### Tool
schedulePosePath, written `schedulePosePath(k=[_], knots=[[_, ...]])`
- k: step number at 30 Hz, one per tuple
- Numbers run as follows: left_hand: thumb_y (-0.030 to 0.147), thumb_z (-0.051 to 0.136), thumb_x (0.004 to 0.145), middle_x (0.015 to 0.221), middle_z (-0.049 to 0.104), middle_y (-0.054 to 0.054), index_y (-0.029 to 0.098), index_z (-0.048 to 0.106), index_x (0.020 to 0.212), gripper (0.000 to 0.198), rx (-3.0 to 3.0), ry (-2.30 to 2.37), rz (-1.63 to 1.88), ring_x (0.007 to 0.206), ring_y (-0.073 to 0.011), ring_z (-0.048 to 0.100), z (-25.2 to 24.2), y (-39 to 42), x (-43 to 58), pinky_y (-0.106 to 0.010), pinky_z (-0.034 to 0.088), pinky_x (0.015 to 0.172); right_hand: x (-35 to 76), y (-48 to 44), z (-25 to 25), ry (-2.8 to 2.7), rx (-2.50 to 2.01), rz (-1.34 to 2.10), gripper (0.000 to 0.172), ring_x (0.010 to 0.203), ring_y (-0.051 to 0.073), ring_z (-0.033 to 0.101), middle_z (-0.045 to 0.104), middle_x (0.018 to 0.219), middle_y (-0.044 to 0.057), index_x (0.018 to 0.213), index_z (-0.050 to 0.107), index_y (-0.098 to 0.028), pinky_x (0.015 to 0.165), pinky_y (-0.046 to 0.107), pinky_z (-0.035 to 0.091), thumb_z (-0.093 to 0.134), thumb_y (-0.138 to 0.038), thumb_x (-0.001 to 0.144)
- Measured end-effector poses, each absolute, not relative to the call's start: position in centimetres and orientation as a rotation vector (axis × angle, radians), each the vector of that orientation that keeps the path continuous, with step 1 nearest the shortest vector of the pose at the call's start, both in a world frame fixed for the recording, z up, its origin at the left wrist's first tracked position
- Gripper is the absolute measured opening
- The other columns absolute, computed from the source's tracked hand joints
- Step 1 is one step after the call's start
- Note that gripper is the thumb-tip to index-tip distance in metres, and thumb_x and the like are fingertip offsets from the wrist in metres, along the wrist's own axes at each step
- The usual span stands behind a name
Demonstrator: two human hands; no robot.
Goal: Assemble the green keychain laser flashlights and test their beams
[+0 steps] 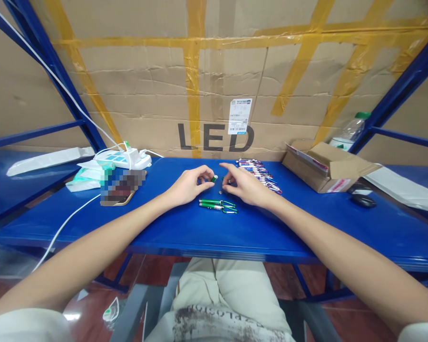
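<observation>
My left hand (194, 184) is closed, thumb and fingertips pinching a short green metal tube piece (214, 179) with a pale end. Facing it across a small gap is my right hand (243, 184), index finger stretched out and the other fingers curled. A speck of green shows at those curled fingers, but what they hold is mostly hidden. Just by the right thumb is a tiny silvery piece (220, 192), too small to name. On the blue table (185, 232), nearer to me, lie green keychain penlights (214, 205) with carabiner clips, side by side.
A row of multicoloured keychain penlights (258, 173) lies behind my right hand. To the right are an open cardboard box (319, 166) and a black mouse (363, 201). At left sit a phone (123, 187), a white power strip (128, 158) and cables. Taped cardboard (146, 95) stands behind.
</observation>
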State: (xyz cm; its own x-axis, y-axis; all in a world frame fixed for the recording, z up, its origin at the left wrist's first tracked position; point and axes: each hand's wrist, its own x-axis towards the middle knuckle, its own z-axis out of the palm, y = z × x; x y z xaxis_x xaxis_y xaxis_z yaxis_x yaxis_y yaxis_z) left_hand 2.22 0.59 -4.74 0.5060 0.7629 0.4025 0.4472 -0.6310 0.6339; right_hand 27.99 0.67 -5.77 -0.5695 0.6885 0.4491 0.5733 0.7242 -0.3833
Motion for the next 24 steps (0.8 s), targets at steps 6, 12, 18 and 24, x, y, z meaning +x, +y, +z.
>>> schedulePosePath(k=[6, 12, 18, 24], knots=[[0.038, 0.071, 0.097, 0.103, 0.076, -0.002, 0.023, 0.068, 0.108, 0.019, 2.352, 0.973, 0.877, 0.088, -0.0194, 0.069, -4.5, 0.1, 2.3, -0.033, 0.052, 0.083, 27.3, -0.5, -4.4, -2.126, -0.824, 0.297, 0.061, 0.107, 0.028, 0.069, 0.077, 0.115, 0.007, 0.161, 0.048, -0.029, 0.102, 0.048, 0.053, 0.065, -0.027, 0.102], [0.039, 0.070, 0.098, 0.103, 0.076, -0.002, 0.023, 0.069, 0.109, 0.020, 2.357, 0.931, 0.893, 0.089, -0.0195, 0.068, -4.3, -0.1, 2.5, -0.033, 0.053, 0.083, 26.8, -1.3, -4.1, -2.152, -0.834, 0.276, 0.056, 0.108, 0.030, 0.068, 0.077, 0.115, 0.006, 0.159, 0.052, -0.032, 0.103, 0.050, 0.050, 0.063, -0.029, 0.104], [0.040, 0.070, 0.098, 0.101, 0.076, -0.002, 0.022, 0.069, 0.107, 0.020, 2.343, 0.923, 0.900, 0.088, -0.0193, 0.068, -4.1, -0.4, 2.7, -0.033, 0.052, 0.082, 26.7, -1.4, -4.0, -2.162, -0.816, 0.269, 0.055, 0.107, 0.030, 0.066, 0.078, 0.115, 0.007, 0.158, 0.052, -0.030, 0.101, 0.049, 0.050, 0.063, -0.029, 0.104], [0.040, 0.069, 0.099, 0.102, 0.076, -0.002, 0.023, 0.068, 0.109, 0.020, 2.351, 0.929, 0.900, 0.088, -0.0195, 0.068, -4.1, -0.3, 2.6, -0.033, 0.052, 0.083, 26.8, -1.5, -4.0, -2.171, -0.819, 0.270, 0.057, 0.108, 0.030, 0.066, 0.078, 0.117, 0.006, 0.159, 0.051, -0.032, 0.102, 0.049, 0.049, 0.064, -0.029, 0.104]])
